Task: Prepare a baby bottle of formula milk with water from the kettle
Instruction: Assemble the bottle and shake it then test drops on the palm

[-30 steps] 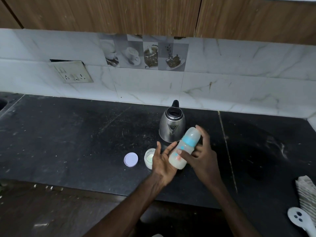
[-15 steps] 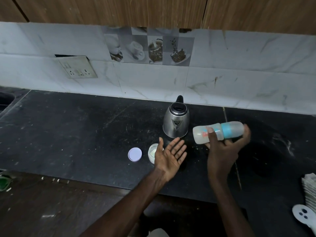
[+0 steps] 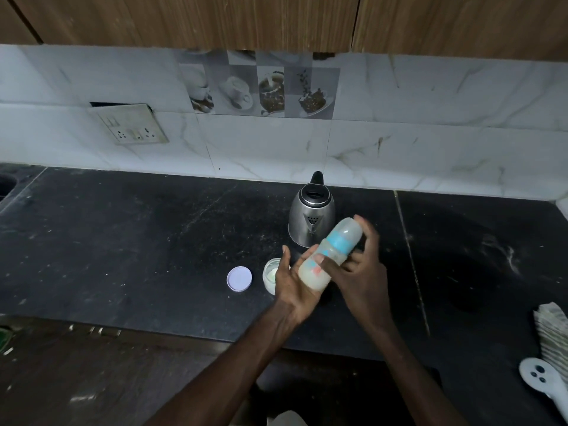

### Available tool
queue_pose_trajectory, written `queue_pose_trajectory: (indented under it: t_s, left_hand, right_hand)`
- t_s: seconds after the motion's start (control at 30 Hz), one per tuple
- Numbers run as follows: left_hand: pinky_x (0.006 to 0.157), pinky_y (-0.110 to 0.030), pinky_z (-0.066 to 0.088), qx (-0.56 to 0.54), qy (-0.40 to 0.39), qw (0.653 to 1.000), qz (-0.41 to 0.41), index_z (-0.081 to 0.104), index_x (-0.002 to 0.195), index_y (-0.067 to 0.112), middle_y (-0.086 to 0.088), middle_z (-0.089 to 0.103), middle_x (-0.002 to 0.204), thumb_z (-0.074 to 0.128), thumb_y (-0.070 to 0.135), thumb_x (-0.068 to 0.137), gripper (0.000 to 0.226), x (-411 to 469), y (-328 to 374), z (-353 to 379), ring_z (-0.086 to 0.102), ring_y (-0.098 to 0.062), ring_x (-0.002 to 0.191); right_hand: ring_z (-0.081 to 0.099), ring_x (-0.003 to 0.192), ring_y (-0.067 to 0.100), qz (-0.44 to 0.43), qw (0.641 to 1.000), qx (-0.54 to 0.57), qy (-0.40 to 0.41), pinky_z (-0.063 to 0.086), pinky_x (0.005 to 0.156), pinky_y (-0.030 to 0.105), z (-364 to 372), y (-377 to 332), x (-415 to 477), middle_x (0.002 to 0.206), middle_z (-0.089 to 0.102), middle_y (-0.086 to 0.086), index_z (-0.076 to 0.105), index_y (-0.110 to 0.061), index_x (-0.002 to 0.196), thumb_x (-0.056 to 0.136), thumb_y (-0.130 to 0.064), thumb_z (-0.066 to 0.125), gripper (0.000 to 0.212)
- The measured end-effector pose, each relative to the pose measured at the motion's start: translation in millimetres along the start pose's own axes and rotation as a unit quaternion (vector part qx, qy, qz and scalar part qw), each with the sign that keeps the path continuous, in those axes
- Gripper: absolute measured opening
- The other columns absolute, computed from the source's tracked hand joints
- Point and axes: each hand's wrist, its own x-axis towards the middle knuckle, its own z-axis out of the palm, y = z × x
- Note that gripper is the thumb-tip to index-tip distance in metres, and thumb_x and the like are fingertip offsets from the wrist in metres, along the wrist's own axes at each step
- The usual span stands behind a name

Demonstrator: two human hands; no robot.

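Fingers (image 3: 370, 238) of the right hand (image 3: 364, 278) are wrapping round the baby bottle (image 3: 330, 253), thumb across its front. Bottle is tilting, long axis running 7 to 1 o'clock, capped end up, milky base sitting against the left hand (image 3: 290, 284), whose fingers are lying straight, gripping nothing (probably mixing by tapping). Steel kettle (image 3: 312, 219) is standing at 12 o'clock just behind; open formula jar (image 3: 272, 273) at 9, beside the left palm.

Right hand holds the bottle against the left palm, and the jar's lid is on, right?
No. The head view shows the jar open, its lid on the counter beside it. The right hand does hold the bottle against the left hand.
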Motion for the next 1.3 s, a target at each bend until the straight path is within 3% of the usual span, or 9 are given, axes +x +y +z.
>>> queue_pose_trajectory:
  t_s: [0.17, 0.33, 0.47, 0.63, 0.77, 0.93, 1.07, 1.23, 1.3]
  left_hand:
    - [0.120, -0.044, 0.039, 0.013, 0.005, 1.000, 0.007, 0.068, 0.133, 0.013, -0.009, 0.070, 0.134, 0.043, 0.075, 0.093, 0.078, 0.9, 0.6, -3.7, 0.064, -0.025, 0.126]
    - [0.121, -0.049, 0.039, -0.009, -0.004, 1.000, -0.003, 0.056, 0.143, 0.004, -0.024, 0.059, 0.144, 0.043, 0.072, 0.095, 0.084, -4.6, -4.3, 1.7, 0.052, -0.038, 0.139]
    - [0.108, -0.042, 0.050, 0.010, 0.003, 1.000, 0.005, 0.063, 0.138, 0.010, -0.011, 0.071, 0.129, 0.041, 0.075, 0.094, 0.081, -1.9, -2.1, 1.4, 0.068, -0.026, 0.116]
    - [0.119, -0.047, 0.040, -0.004, 0.006, 1.000, -0.008, 0.057, 0.143, 0.004, -0.024, 0.059, 0.144, 0.043, 0.073, 0.095, 0.085, -3.2, -4.2, 4.0, 0.060, -0.036, 0.127]
    - [0.101, -0.040, 0.053, -0.004, -0.007, 1.000, 0.003, 0.061, 0.141, 0.011, -0.011, 0.071, 0.132, 0.041, 0.074, 0.094, 0.081, -1.0, 0.1, 4.8, 0.066, -0.027, 0.121]
    - [0.088, -0.048, 0.062, -0.020, -0.029, 0.999, -0.007, 0.061, 0.138, 0.006, -0.023, 0.065, 0.137, 0.046, 0.072, 0.095, 0.080, -7.7, 2.4, 14.5, 0.071, -0.039, 0.114]
    - [0.097, -0.040, 0.055, 0.005, -0.014, 1.000, 0.001, 0.069, 0.131, 0.013, -0.011, 0.069, 0.134, 0.043, 0.076, 0.093, 0.077, -0.2, 3.4, 11.6, 0.067, -0.027, 0.119]
    - [0.102, -0.049, 0.055, -0.013, -0.019, 1.000, -0.017, 0.062, 0.138, 0.007, -0.022, 0.062, 0.141, 0.046, 0.072, 0.094, 0.080, -3.2, 0.9, 13.0, 0.066, -0.038, 0.121]
    - [0.097, -0.045, 0.057, -0.010, -0.015, 1.000, -0.006, 0.066, 0.133, 0.009, -0.018, 0.065, 0.139, 0.046, 0.073, 0.094, 0.078, -1.1, 1.7, 13.2, 0.067, -0.033, 0.121]
  right_hand:
    - [0.072, 0.115, 0.004, -0.038, 0.967, 0.113, 0.227, 0.066, 0.088, 0.034, -4.7, -14.2, 12.2, 0.132, 0.063, -0.028, 0.027, -0.053, 0.155, 0.083, -0.034, 0.087, 0.096]
    - [0.076, 0.099, 0.000, 0.006, 1.000, -0.005, -0.029, 0.062, 0.079, 0.017, -0.4, 6.7, -7.1, 0.125, 0.073, -0.013, 0.034, -0.058, 0.149, 0.078, -0.023, 0.092, 0.098]
    - [0.075, 0.106, 0.001, 0.015, 0.978, 0.097, 0.185, 0.067, 0.081, 0.035, -2.2, 0.8, -1.2, 0.132, 0.066, -0.015, 0.030, -0.056, 0.152, 0.084, -0.027, 0.087, 0.093]
    - [0.076, 0.097, -0.001, 0.020, 1.000, -0.016, -0.010, 0.064, 0.078, 0.021, 1.4, 5.2, -6.8, 0.120, 0.074, -0.014, 0.033, -0.060, 0.148, 0.076, -0.030, 0.092, 0.098]
    - [0.076, 0.101, 0.001, 0.045, 0.978, 0.078, 0.187, 0.068, 0.079, 0.042, -5.5, 0.9, 2.5, 0.125, 0.071, -0.014, 0.029, -0.062, 0.148, 0.080, -0.036, 0.088, 0.093]
    - [0.078, 0.091, 0.004, 0.042, 0.999, -0.016, -0.007, 0.067, 0.075, 0.031, -4.1, 2.4, -3.3, 0.105, 0.077, -0.017, 0.035, -0.062, 0.143, 0.074, -0.036, 0.090, 0.093]
    - [0.076, 0.101, 0.001, 0.039, 0.981, 0.077, 0.175, 0.068, 0.081, 0.044, -7.7, -6.2, 5.3, 0.118, 0.070, -0.028, 0.029, -0.059, 0.149, 0.081, -0.037, 0.087, 0.092]
    - [0.077, 0.091, -0.001, 0.031, 0.999, -0.011, 0.002, 0.063, 0.073, 0.020, -3.0, -1.3, -9.5, 0.112, 0.077, -0.013, 0.034, -0.063, 0.144, 0.077, -0.030, 0.092, 0.095]
    - [0.077, 0.095, 0.000, 0.028, 0.994, 0.031, 0.097, 0.065, 0.075, 0.026, -11.5, -5.6, -0.9, 0.118, 0.074, -0.015, 0.034, -0.062, 0.145, 0.077, -0.033, 0.090, 0.093]
